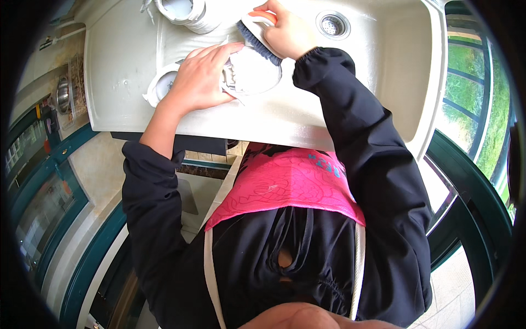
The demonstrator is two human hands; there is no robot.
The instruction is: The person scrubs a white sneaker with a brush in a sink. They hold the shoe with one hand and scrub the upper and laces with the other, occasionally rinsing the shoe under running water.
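A white lace-up shoe [258, 76] lies on its base in the pale sink [287, 113], its toe towards the right. My left hand [203, 78] grips it across the laced middle, covering much of the upper. The heel opening shows to the left of that hand. In my right hand [289, 31] is a scrub brush [259, 41] with an orange and white handle and dark grey bristles. Its bristles rest against the far side of the toe. Another white shoe [201, 18] stands farther back in the sink, partly cut off by the top of the view.
A metal drain strainer [333, 24] sits in the sink floor at the back right. On the left counter rests a metal bowl [63, 94]. The sink's front rim [230, 133] runs close before my pink apron [283, 181]. A window [468, 90] stands at the right.
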